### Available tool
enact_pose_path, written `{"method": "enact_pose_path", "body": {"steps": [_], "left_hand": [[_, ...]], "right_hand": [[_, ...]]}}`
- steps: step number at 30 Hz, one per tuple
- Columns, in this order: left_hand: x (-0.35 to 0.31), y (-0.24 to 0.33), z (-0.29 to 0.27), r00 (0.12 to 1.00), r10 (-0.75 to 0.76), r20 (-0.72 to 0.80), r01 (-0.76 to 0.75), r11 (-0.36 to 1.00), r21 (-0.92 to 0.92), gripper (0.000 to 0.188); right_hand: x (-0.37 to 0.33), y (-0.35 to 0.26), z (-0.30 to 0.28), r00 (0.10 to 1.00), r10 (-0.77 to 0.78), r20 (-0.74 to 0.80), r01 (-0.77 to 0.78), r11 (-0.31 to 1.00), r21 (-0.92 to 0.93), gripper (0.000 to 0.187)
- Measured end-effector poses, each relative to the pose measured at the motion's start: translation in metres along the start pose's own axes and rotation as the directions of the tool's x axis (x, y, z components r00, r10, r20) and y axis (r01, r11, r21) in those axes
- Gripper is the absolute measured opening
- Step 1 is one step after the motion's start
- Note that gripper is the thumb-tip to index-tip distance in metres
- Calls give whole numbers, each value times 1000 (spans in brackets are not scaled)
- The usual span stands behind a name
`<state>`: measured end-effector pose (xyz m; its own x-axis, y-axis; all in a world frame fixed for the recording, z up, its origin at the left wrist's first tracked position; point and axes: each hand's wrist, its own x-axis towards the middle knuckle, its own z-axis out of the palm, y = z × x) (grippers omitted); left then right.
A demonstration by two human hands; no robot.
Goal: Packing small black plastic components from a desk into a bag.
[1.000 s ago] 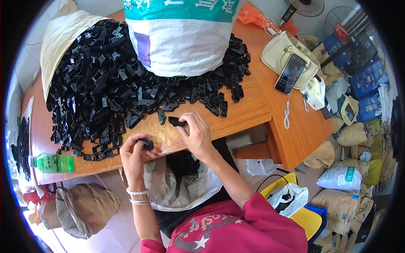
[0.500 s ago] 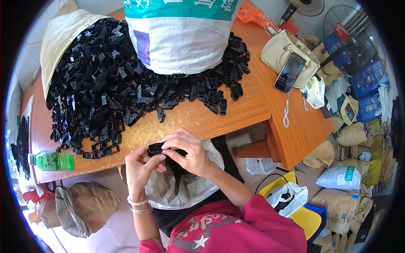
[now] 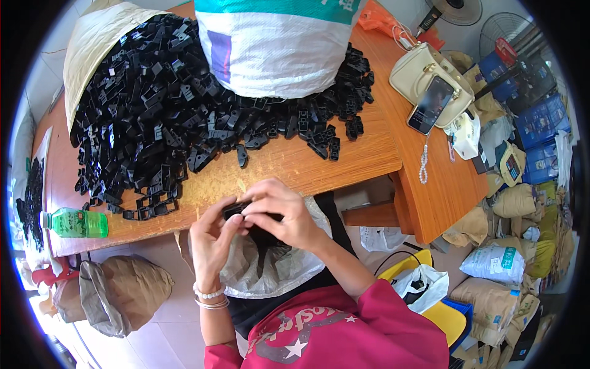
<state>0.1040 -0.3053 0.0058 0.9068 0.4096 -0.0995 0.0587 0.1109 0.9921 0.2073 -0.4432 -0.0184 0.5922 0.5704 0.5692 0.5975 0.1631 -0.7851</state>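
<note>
Both of my hands meet just off the table's front edge, over an open sack. Between my fingertips is a small black plastic part, partly covered by them. My left hand pinches it from the left, its thumb against the near side. From the right, my right hand has its fingers closed over the same part. Below them the white woven sack lies open at my lap, dark inside. A large heap of similar black plastic parts covers the far left of the wooden table.
A big white-and-green woven sack stands in the heap. Near the left edge lies a green bottle. On the right are a cream handbag, a phone and a yellow stool. A brown paper sack stands at the lower left.
My fingers have shifted around the black part, and my right fingers now cover more of it. The whole view has moved slightly, so the table things appear a little further right.
</note>
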Motion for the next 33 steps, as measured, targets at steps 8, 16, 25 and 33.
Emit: {"method": "enact_pose_path", "body": {"steps": [8, 16, 25, 33], "left_hand": [[-3, -11, 15, 969, 248, -10, -231, 916, 327, 32], [15, -15, -1, 909, 375, 184, -415, 757, 505, 31], [104, -8, -32, 846, 515, 138, -304, 253, 918, 29], [104, -4, -29, 738, 598, 312, -485, 149, 862, 21]], "right_hand": [[-8, 0, 1, 941, 339, 4, -336, 928, 161, 26], [-4, 8, -7, 954, 296, 50, -299, 953, 57, 18], [36, 53, 4, 986, 164, 22, -133, 865, -484, 30], [33, 48, -8, 991, 116, 61, -55, 787, -614, 27]]}}
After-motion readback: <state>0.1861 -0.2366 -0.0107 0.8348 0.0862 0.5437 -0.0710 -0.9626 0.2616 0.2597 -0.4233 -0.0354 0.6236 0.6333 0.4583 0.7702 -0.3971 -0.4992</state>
